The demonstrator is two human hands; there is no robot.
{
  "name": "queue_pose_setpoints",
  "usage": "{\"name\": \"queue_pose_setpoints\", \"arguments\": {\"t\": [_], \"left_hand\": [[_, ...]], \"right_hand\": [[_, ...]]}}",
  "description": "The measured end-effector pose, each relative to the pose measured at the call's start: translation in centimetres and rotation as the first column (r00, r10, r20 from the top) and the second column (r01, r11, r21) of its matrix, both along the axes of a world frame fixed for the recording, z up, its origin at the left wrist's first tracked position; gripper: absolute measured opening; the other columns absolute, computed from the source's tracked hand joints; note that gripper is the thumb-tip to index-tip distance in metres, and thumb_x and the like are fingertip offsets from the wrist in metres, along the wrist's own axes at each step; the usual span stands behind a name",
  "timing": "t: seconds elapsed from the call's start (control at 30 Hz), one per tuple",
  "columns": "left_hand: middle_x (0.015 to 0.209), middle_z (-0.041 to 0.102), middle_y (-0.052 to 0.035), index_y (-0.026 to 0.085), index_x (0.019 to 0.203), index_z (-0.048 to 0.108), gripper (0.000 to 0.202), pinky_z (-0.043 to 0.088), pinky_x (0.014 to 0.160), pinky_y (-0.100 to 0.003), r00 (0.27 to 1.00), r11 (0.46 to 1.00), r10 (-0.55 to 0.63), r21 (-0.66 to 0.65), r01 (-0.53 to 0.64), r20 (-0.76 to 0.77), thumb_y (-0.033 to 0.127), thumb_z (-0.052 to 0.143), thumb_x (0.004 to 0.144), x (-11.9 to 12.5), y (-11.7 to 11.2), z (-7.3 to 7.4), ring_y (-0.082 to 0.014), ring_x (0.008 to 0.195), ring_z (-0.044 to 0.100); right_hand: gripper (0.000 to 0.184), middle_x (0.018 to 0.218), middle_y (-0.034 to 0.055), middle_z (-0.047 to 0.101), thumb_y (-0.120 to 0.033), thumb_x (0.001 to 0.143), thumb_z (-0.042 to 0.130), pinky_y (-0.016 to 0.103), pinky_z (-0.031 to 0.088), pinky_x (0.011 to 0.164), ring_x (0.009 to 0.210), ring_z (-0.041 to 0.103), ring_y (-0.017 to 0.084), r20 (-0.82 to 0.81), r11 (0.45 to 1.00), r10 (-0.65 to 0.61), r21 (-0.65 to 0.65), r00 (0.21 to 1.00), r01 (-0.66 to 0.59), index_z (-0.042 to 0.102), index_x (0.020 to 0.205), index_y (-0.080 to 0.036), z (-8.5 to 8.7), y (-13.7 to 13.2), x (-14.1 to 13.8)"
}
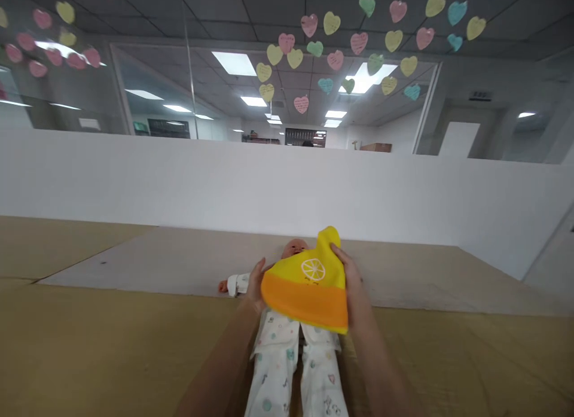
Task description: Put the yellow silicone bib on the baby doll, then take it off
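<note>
Yellow-and-orange baby hat (307, 291) | held spread open over baby doll (295, 247) | left hand (255, 283), right hand (350, 279) | fingers grasping hat's sides, keeping it taut

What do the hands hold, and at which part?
A yellow and orange baby hat, held at its side edges by the left hand and right hand.

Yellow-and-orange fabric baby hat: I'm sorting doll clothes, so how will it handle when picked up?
The yellow-and-orange fabric baby hat looks floppy, its pointed tip bending over, and probably light, held up between the left hand and right hand.
</note>
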State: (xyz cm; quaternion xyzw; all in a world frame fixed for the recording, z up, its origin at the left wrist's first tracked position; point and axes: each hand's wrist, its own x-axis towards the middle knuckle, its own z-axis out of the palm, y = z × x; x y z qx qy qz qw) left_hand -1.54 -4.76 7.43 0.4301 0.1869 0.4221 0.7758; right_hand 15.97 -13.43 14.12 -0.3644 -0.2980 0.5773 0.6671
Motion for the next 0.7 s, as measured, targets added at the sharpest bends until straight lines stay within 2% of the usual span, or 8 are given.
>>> {"name": "queue_pose_setpoints", "arguments": {"t": [0.07,0.13,0.27,0.33,0.4,0.57,0.63,0.7], "left_hand": [[0.104,0.073,-0.0138,0.014,0.100,0.064,0.062,0.049,0.091,-0.048,1.000,1.000,0.024,-0.014,-0.024,-0.003,0.068,0.046,0.076,0.1,0.6,-0.4,-0.0393,0.114,0.059],[0.100,0.073,-0.0131,0.015,0.101,0.063,0.059,0.050,0.090,-0.049,0.999,0.999,0.043,-0.006,-0.043,0.006,0.066,0.048,0.075,0.3,1.0,-0.7,-0.0373,0.109,0.063],[0.092,0.073,-0.0094,0.018,0.099,0.062,0.042,0.053,0.086,-0.047,0.999,0.999,0.032,-0.039,-0.031,0.026,0.044,0.063,0.067,0.7,1.2,-1.4,-0.0322,0.098,0.068],[0.094,0.074,-0.0082,0.019,0.103,0.061,0.041,0.054,0.084,-0.045,0.999,0.998,0.006,-0.062,-0.004,0.034,0.033,0.067,0.065,0.7,1.3,-1.5,-0.0305,0.095,0.069],[0.097,0.074,-0.0075,0.020,0.108,0.060,0.046,0.055,0.082,-0.041,0.999,1.000,0.006,-0.026,-0.005,0.037,0.026,0.070,0.063,0.5,1.3,-1.4,-0.0289,0.093,0.070],[0.098,0.074,-0.0059,0.023,0.114,0.057,0.060,0.057,0.074,-0.034,0.982,0.981,0.180,0.079,-0.175,-0.064,0.022,0.078,0.058,-0.3,1.4,-0.3,-0.0256,0.089,0.071],[0.095,0.074,-0.0053,0.022,0.114,0.056,0.062,0.057,0.072,-0.033,0.962,0.967,0.250,0.072,-0.244,-0.107,0.021,0.079,0.056,-0.4,1.6,-0.1,-0.0246,0.084,0.072],[0.094,0.074,-0.0048,0.022,0.113,0.057,0.061,0.057,0.070,-0.032,0.955,0.962,0.270,0.073,-0.263,-0.126,0.020,0.078,0.056,-0.5,1.9,-0.3,-0.0237,0.081,0.072]], "right_hand": [[0.034,0.074,0.0056,0.071,-0.047,0.074,0.063,0.033,0.056,0.067,0.073,0.069,0.023,-0.022,0.996,0.067,-0.051,0.998,-0.068,0.066,0.089,-0.017,-0.6,0.3,-0.3],[0.031,0.078,0.0043,0.071,-0.043,0.072,0.065,0.032,0.056,0.069,0.076,0.069,0.023,-0.032,0.997,0.075,-0.031,0.997,-0.076,0.065,0.092,-0.018,-1.5,1.0,-0.5],[0.035,0.088,0.0038,0.072,-0.031,0.064,0.073,0.033,0.056,0.073,0.079,0.069,0.023,-0.043,0.999,0.019,0.049,0.999,-0.017,0.062,0.095,-0.019,-3.4,3.1,-0.3],[0.041,0.092,0.0043,0.072,-0.029,0.060,0.075,0.032,0.056,0.074,0.081,0.069,0.022,-0.047,0.998,-0.026,0.050,0.999,0.029,0.062,0.098,-0.019,-4.0,3.9,0.1],[0.041,0.093,0.0038,0.073,-0.026,0.058,0.075,0.031,0.056,0.073,0.081,0.069,0.021,-0.037,0.995,-0.095,0.039,0.995,0.096,0.063,0.097,-0.020,-4.5,4.3,0.7],[0.029,0.087,0.0005,0.072,-0.023,0.058,0.069,0.027,0.055,0.067,0.075,0.067,0.018,0.031,0.964,-0.266,0.034,0.963,0.265,0.064,0.087,-0.021,-6.1,5.0,2.2],[0.027,0.086,0.0000,0.072,-0.024,0.059,0.067,0.026,0.054,0.066,0.075,0.066,0.017,0.086,0.957,-0.289,0.055,0.954,0.285,0.065,0.086,-0.021,-7.1,5.4,2.6],[0.024,0.082,-0.0007,0.071,-0.025,0.059,0.066,0.026,0.053,0.064,0.072,0.065,0.017,0.133,0.954,-0.300,0.066,0.944,0.294,0.065,0.083,-0.021,-8.0,5.8,2.9]]}}
